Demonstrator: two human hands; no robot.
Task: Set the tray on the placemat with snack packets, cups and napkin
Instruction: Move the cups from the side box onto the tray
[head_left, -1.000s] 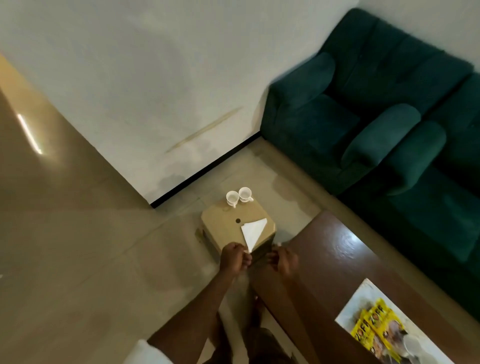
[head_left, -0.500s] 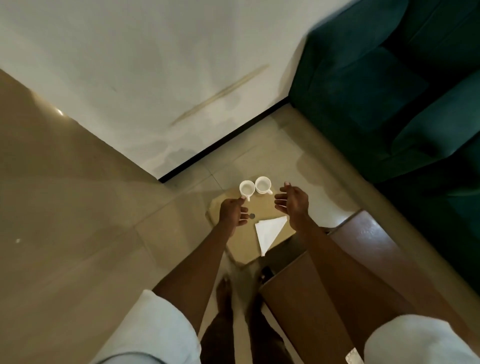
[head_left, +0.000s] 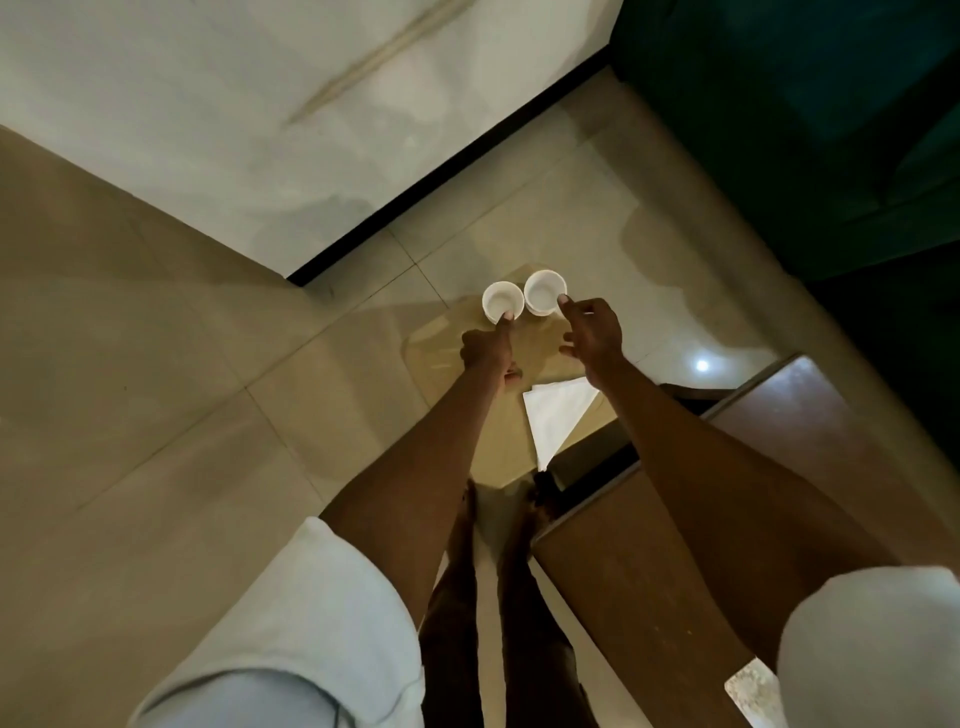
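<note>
Two small white cups stand side by side at the far edge of a tan cardboard box (head_left: 441, 358) on the floor. My left hand (head_left: 485, 351) has its index finger hooked over the near rim of the left cup (head_left: 500, 300). My right hand (head_left: 595, 332) pinches the near rim of the right cup (head_left: 543, 290), its other fingers curled. Both cups still rest on the box. A folded white napkin (head_left: 556, 415) lies on the box between my forearms. A pale corner of the placemat (head_left: 753, 691) shows at the bottom right; the tray and snack packets are out of view.
A brown wooden table (head_left: 779, 441) runs along the right, its end next to the box. A dark green sofa (head_left: 805, 130) fills the upper right. My bare feet (head_left: 467, 525) stand on the beige tiled floor just behind the box. A white wall rises beyond.
I have bent lower over the box. Both hands moved forward from above the napkin to the cups, and their fingers now touch the rims. The tray and packets have left the view.
</note>
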